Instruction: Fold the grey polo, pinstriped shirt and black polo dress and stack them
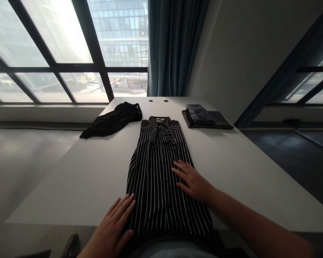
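Observation:
A black shirt with white stripes (157, 179) lies lengthwise on the white table, its collar at the far end and its hem by the near edge. Both sides look folded inward, and a striped tie or bow piece hangs below the collar. My left hand (115, 220) lies flat with fingers stretched out at the shirt's lower left side. Over the right half of the shirt is my right hand (192, 181), fingers spread, palm down. Neither hand grips anything.
On the white table (97, 186), a crumpled black garment (114, 120) lies at the far left. Folded dark clothes (218, 120) with a blue-grey piece (197, 113) on top sit at the far right. Windows and a blue curtain (174, 46) stand behind.

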{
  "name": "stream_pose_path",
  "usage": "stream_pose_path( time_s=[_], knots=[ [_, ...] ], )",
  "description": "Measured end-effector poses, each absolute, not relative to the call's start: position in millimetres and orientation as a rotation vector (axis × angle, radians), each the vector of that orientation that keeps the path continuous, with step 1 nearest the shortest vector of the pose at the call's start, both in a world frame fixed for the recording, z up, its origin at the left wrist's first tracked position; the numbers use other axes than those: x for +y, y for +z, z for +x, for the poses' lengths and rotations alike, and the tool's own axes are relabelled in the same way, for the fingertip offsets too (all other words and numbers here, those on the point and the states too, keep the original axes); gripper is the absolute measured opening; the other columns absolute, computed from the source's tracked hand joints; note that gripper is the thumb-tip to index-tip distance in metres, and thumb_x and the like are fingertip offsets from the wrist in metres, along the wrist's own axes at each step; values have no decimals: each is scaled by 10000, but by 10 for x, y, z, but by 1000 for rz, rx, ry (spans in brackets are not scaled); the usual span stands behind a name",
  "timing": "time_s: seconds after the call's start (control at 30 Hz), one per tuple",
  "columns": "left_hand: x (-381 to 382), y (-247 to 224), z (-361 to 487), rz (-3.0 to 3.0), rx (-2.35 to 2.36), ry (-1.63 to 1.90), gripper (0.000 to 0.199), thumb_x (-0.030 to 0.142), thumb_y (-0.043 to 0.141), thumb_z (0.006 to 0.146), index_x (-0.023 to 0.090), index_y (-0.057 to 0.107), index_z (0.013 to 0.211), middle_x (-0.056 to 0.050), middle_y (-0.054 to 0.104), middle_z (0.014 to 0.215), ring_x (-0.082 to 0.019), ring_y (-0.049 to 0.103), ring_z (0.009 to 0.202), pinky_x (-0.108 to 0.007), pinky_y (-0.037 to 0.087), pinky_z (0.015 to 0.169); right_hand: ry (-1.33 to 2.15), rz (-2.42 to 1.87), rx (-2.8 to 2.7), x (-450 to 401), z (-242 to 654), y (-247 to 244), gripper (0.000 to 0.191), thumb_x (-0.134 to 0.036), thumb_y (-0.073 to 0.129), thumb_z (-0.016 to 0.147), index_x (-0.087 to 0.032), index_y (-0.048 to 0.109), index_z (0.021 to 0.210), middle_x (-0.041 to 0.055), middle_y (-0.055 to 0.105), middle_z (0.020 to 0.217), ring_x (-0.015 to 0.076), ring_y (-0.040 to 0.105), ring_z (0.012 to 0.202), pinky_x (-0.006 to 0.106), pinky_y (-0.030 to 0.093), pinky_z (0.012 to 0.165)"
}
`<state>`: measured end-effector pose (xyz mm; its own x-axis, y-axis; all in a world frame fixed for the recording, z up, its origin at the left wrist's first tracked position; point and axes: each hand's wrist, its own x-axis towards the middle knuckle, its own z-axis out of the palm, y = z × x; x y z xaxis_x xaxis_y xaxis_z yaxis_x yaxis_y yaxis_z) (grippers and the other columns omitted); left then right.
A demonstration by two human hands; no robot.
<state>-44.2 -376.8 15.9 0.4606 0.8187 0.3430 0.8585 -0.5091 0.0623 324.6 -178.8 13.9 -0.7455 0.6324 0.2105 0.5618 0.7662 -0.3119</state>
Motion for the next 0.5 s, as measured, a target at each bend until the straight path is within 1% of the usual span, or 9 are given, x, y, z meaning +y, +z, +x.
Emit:
stream_pose_path(
  time_s=[0.07,0.13,0.23,0.33,0.4,0.43,0.5],
  knots=[
    [-3679,128,-472,-2518,-1550,-546,647,353,488,1050,225,323,1662,-111,514,1614,-261,532,1453,-421,495,1158,362,-929,-2673,-2316,3468,32,639,-438,590,1032,-300,420,1633,125,364,1696,362,277,1595,687,307,1246],
    [-3556,146,-380,-2453,-1651,-547,541,357,458,1067,191,445,1582,-128,582,1550,-271,572,1407,-435,507,1126,387,-964,-2675,-2667,3568,-27,644,-430,604,1024,-287,433,1628,140,369,1690,360,323,1577,677,314,1248],
    [-3360,279,-46,-2330,-1930,-421,438,406,474,1060,152,606,1392,-155,707,1344,-314,659,1242,-480,521,1040,413,-993,-2685,-2866,3575,-19,658,-453,648,996,-270,478,1604,160,364,1689,367,361,1556,675,303,1250],
    [-3200,446,299,-2229,-2190,-169,361,405,506,1039,130,667,1206,-170,741,1148,-328,702,1085,-461,526,934,417,-953,-2710,-2871,3546,50,679,-490,725,937,-257,550,1551,176,397,1667,389,379,1534,690,289,1240],
    [-3125,526,422,-2189,-2324,-3,316,374,494,1035,123,665,1124,-167,747,1065,-312,724,1005,-423,525,862,398,-912,-2701,-2876,3549,82,647,-473,773,897,-252,617,1485,177,489,1588,385,447,1467,674,318,1221],
    [-3097,555,448,-2188,-2364,57,289,340,475,1037,128,661,1098,-161,752,1048,-297,731,983,-402,519,839,385,-900,-2683,-2887,3557,86,594,-445,782,890,-249,655,1437,173,553,1509,369,502,1401,645,364,1193],
    [-3053,600,448,-2219,-2397,123,257,269,435,1034,145,658,1066,-148,767,1041,-273,738,979,-374,503,819,363,-874,-2636,-2916,3578,75,415,-382,764,908,-239,729,1295,142,658,1279,310,597,1202,552,463,1083]
  ],
)
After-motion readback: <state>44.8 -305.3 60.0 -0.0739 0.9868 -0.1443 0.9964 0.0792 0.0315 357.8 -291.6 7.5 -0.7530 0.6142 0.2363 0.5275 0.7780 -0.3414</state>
